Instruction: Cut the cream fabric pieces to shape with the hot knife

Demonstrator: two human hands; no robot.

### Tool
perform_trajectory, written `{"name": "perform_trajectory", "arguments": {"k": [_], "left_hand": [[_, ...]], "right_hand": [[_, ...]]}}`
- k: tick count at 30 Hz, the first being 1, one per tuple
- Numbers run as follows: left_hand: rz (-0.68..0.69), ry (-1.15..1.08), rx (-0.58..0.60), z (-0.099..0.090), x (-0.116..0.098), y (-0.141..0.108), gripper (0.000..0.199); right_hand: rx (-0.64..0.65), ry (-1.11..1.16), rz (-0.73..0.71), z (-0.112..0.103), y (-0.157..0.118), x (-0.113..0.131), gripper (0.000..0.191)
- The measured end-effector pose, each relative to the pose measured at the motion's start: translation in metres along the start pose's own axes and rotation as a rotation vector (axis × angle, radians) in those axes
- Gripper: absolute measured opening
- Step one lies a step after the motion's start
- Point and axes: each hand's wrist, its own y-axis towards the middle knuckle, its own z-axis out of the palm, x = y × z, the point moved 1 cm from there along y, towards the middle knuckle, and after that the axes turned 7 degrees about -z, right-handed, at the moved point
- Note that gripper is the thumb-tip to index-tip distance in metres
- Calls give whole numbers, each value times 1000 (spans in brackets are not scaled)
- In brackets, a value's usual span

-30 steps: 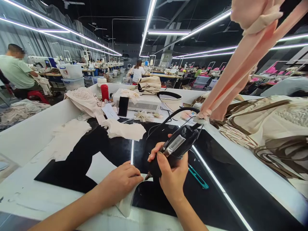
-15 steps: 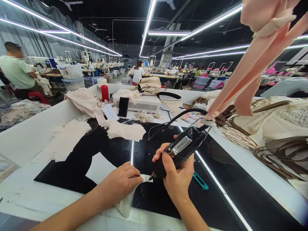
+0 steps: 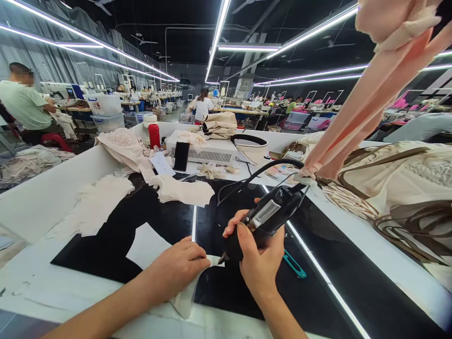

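Note:
My right hand (image 3: 259, 256) is wrapped round a black handheld tool (image 3: 263, 219) with a silver plate on its side. The tool slants down to the left, its pointed metal tip at the edge of a small pale fabric piece (image 3: 185, 296). On that fabric, just left of the tip, my left hand (image 3: 181, 266) presses with its fingers together. A white sheet (image 3: 146, 245) lies beside my left wrist on the black mat (image 3: 226, 292). From the tool's upper end a cable and knotted pink cloth strips (image 3: 370, 89) rise away.
Cream fabric stacks (image 3: 185, 190) lie toward the mat's back and left. Behind stand a phone (image 3: 181, 156), a red bottle (image 3: 154, 135) and a white vented box (image 3: 201, 148). A teal tool (image 3: 294, 264) is right of my right hand; garments (image 3: 406, 183) are heaped at right.
Both hands and the tool stay almost where they were. The hanging pink strips have swung slightly, the loose end shifting left.

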Motion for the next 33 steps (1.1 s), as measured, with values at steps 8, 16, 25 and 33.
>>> {"name": "perform_trajectory", "arguments": {"k": [8, 16, 25, 33], "left_hand": [[-127, 85, -12, 2, -10, -13, 38], [-289, 62, -20, 15, -14, -22, 47], [-285, 51, 18, 4, -19, -21, 48], [-265, 70, 55, -2, -19, -19, 45]], "right_hand": [[-18, -40, -10, -2, -4, 4, 26], [-50, -48, -18, -1, -9, 11, 36], [-52, -75, -39, -1, -12, 15, 31], [-56, -82, -35, -1, -12, 13, 31]]}}
